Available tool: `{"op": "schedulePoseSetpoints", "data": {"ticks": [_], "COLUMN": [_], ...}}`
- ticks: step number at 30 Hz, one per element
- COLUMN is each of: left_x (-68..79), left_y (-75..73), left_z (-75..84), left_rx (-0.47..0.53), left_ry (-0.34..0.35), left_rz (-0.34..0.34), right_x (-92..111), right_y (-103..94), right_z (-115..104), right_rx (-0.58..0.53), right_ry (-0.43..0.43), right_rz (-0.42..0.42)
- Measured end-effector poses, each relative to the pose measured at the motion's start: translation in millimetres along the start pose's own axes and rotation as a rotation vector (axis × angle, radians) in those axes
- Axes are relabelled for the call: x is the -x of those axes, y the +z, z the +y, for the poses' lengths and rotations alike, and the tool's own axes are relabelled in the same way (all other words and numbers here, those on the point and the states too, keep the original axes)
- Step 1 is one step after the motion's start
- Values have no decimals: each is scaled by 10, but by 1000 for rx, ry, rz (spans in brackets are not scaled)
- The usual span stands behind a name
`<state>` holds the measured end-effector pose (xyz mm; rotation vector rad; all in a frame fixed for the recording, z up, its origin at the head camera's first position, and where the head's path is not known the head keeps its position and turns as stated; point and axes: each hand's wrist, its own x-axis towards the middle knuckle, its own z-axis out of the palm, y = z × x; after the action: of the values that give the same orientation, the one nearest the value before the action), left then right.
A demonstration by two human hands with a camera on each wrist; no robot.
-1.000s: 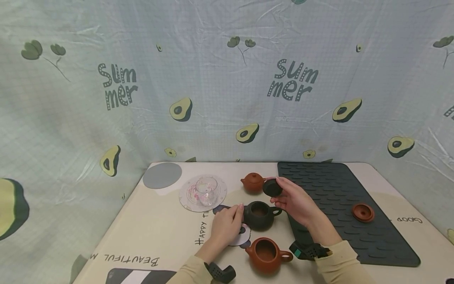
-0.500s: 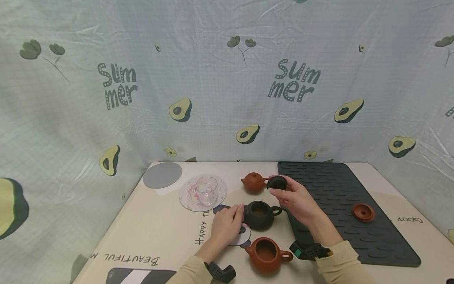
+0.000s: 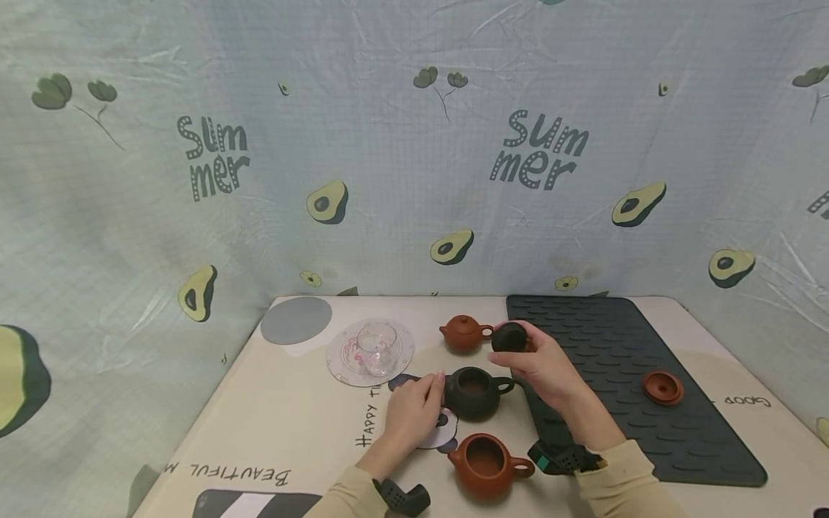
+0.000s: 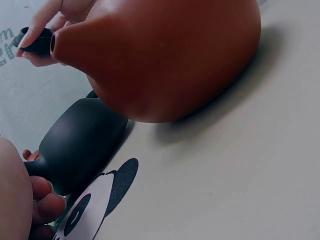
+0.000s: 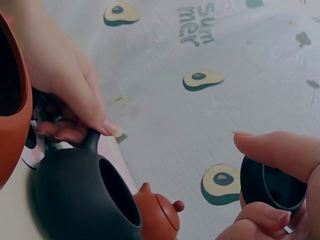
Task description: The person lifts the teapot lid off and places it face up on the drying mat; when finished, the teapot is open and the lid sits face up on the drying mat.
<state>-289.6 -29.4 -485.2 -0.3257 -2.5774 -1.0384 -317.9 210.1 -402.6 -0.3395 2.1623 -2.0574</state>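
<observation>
My left hand [image 3: 413, 410] pinches the spout of a lidless black teapot [image 3: 476, 409] that stands upright on the table. In the right wrist view, the thumb and curled fingers close round that spout [image 5: 91, 141]. Up and to the right of the pot, my right hand [image 3: 547, 365] holds a small black lid [image 3: 509, 337] in the air, tilted on edge. Its hollow rimmed side shows between thumb and fingers in the right wrist view. Nearer me stands a reddish-brown teapot [image 3: 482, 488], also lidless, its handle to the right. It looms large in the left wrist view.
A smaller lidded brown teapot [image 3: 463, 334] stands behind the black one. To the left, a clear glass cup [image 3: 377, 345] sits on a round patterned coaster [image 3: 338, 357]. A dark ridged mat [image 3: 686, 446] covers the right side, bearing a loose brown lid [image 3: 663, 387].
The black lid has turned over in my right fingers and shifted slightly right, away from the small brown teapot. My left hand and the black teapot have stayed put.
</observation>
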Motion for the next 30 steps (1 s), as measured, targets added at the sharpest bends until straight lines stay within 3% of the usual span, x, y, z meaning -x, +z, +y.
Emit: {"op": "schedulePoseSetpoints", "data": {"ticks": [11, 19, 30], "left_x": [6, 12, 10], "left_y": [4, 1, 12], "left_z": [-4, 2, -2], "left_rx": [-5, -3, 0], "left_ry": [-9, 0, -4], "left_rz": [-9, -2, 1], "right_x": [23, 36, 160], "right_y": [28, 56, 191], "right_z": [-17, -40, -227], "right_rx": [215, 288, 401], "right_ry": [-25, -73, -246], "right_rz": [65, 66, 104]}}
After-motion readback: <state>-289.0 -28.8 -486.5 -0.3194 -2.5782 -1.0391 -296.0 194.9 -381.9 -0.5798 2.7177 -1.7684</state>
